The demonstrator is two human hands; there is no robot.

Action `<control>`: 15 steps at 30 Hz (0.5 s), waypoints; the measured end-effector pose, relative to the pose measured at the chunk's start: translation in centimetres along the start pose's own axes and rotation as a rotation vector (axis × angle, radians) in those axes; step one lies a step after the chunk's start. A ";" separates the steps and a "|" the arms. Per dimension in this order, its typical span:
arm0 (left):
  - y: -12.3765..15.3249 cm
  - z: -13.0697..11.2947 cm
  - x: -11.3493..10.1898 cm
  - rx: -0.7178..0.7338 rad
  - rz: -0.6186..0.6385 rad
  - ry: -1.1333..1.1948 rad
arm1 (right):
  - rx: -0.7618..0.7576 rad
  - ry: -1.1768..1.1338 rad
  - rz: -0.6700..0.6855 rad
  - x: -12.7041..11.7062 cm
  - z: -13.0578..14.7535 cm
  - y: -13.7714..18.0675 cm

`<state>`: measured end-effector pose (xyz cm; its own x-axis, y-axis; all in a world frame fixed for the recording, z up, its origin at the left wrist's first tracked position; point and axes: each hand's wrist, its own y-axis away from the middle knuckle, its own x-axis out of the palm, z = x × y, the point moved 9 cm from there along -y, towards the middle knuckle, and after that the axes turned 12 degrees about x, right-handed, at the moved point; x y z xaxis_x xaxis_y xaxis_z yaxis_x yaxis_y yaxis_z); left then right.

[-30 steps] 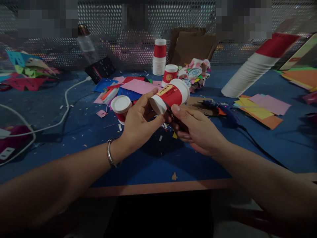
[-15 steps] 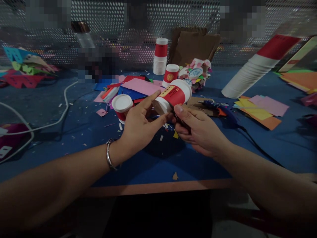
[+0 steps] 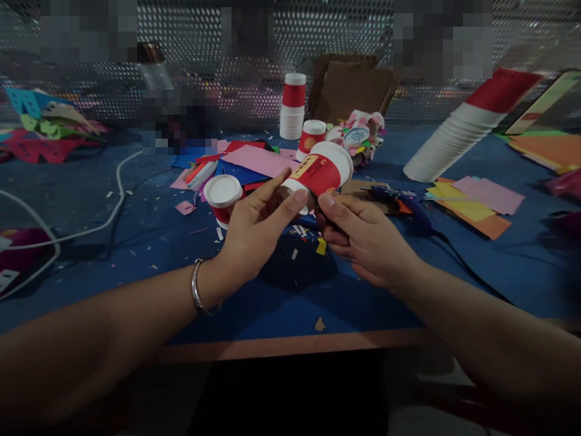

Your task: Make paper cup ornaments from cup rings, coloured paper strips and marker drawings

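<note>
Holding a red-and-white paper cup (image 3: pixel 320 172) tipped on its side above the blue table (image 3: pixel 136 242), the left hand (image 3: pixel 254 233) grips its base between thumb and fingers; the right hand (image 3: pixel 363 239) curls just beside it, its grasp impossible to tell.

The left hand (image 3: pixel 256 233) holds a red and white paper cup (image 3: pixel 321 172) on its side above the blue table (image 3: pixel 113 242). The right hand (image 3: pixel 363 239) is curled up just under the cup. Another cup (image 3: pixel 222 195) sits upside down nearby, and a glue gun (image 3: pixel 394 197) lies to the right.
</note>
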<state>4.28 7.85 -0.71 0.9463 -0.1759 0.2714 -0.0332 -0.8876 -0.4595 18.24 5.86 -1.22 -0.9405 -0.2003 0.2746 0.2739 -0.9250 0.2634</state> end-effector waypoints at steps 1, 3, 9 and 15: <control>0.0 0.1 0.1 -0.020 -0.010 0.024 | -0.004 0.001 -0.003 0.0 0.0 0.0; 0.1 0.1 0.4 -0.043 -0.009 0.059 | -0.013 0.001 -0.009 -0.1 0.1 0.0; 0.0 -0.2 0.6 -0.021 0.066 0.022 | -0.018 0.033 -0.030 -0.2 0.0 0.0; -0.5 -0.8 0.3 0.090 0.144 -0.128 | -0.039 0.057 -0.027 -0.1 0.3 0.2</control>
<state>4.37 7.93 0.25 0.9672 -0.2374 0.0908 -0.1473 -0.8145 -0.5611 18.44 5.82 -0.94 -0.9578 -0.1917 0.2144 0.2408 -0.9421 0.2335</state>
